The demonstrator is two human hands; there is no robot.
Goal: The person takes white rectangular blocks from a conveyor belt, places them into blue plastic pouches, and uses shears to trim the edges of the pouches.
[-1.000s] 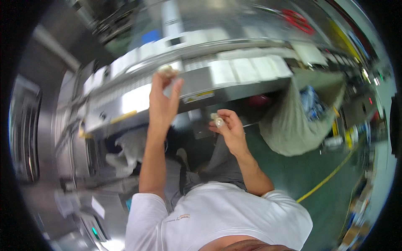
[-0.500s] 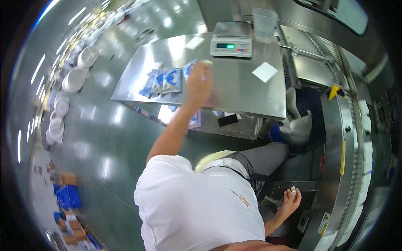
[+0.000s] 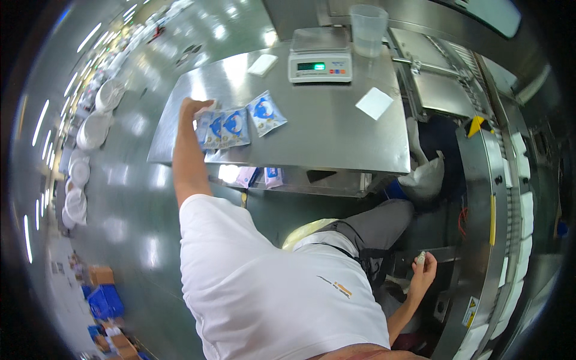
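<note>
My left hand (image 3: 193,109) reaches out to the left side of a steel table (image 3: 336,141), fingers curled on the leftmost blue and white packet (image 3: 204,125). Two more such packets (image 3: 234,127) lie beside it, overlapping, and a third (image 3: 266,113) lies just to the right. My right hand (image 3: 423,275) hangs low at my right side, beside the machine frame, closed on a small pale object (image 3: 420,258). My white shirt fills the lower middle of the view.
A digital scale (image 3: 319,63) and a clear plastic cup (image 3: 368,29) stand at the table's far edge, with two white paper squares (image 3: 374,103) nearby. A conveyor (image 3: 521,216) carrying white packs runs along the right. White stacked containers (image 3: 90,129) line the floor on the left.
I have turned from the conveyor to the table. My left hand, raised with a packet a second ago, has come down onto the row of packets. My right hand has dropped to my side.
</note>
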